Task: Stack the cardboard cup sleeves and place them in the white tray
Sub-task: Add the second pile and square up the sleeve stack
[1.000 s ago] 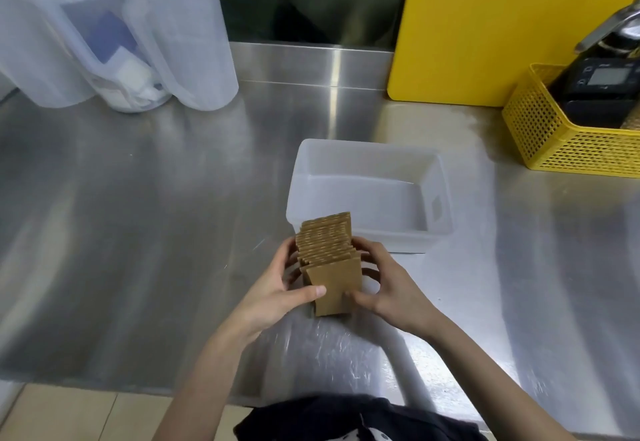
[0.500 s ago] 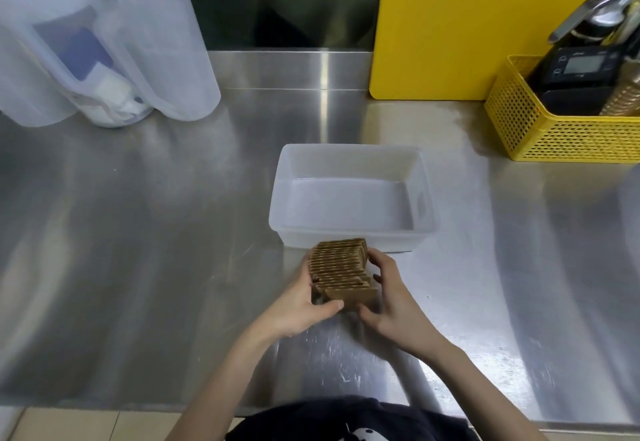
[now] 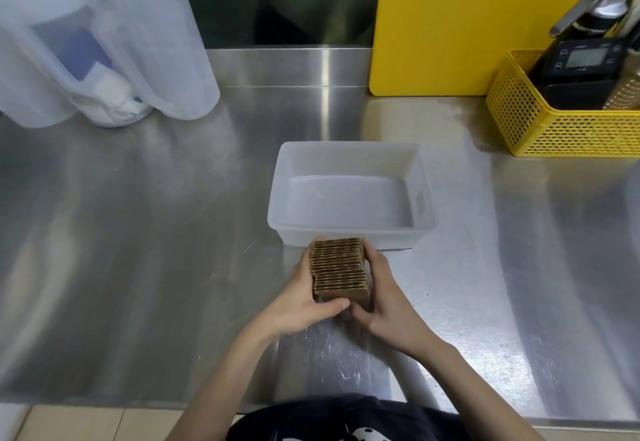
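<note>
The cardboard cup sleeves (image 3: 340, 269) are brown, ribbed along their upper edges, packed upright into one tight block; it sits on the steel counter (image 3: 138, 250) just in front of the white tray (image 3: 349, 229), pressed between both palms; the left hand (image 3: 301, 305) curls closed on its left side, thumb across the front face; the right hand (image 3: 384, 305) clamps the right side likewise; the tray's near wall touches the block; farther off stand translucent plastic jugs (image 3: 104, 49), a yellow board (image 3: 460, 21), and a yellow basket (image 3: 561, 121).
</note>
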Motion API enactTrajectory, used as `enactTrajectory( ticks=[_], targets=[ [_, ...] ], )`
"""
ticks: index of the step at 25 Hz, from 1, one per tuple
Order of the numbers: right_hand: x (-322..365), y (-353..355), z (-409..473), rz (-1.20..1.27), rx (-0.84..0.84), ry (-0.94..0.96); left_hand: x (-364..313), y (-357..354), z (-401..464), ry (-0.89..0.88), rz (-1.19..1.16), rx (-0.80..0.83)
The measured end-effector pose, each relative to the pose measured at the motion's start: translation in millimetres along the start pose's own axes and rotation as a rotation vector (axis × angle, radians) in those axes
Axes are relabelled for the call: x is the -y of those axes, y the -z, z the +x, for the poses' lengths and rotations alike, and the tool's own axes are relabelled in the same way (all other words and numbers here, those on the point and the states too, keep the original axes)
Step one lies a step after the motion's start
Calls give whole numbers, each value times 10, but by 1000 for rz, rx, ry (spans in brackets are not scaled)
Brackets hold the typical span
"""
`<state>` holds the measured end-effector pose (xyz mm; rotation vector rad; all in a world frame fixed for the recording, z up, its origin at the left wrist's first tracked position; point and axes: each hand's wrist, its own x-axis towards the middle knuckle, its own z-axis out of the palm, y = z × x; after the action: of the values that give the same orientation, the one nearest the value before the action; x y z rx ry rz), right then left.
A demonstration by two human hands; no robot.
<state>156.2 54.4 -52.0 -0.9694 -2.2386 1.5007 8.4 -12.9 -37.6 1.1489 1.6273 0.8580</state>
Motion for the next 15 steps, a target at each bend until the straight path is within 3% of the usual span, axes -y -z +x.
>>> enactTrajectory(
  ticks=[5,15],
  targets=[
    [-56,-2,5,30,7,-6,-3,-19,0,16,-34,-117],
    [-17,137,50,-3,-1,5,7,38,1,11,-65,-121]
  ],
)
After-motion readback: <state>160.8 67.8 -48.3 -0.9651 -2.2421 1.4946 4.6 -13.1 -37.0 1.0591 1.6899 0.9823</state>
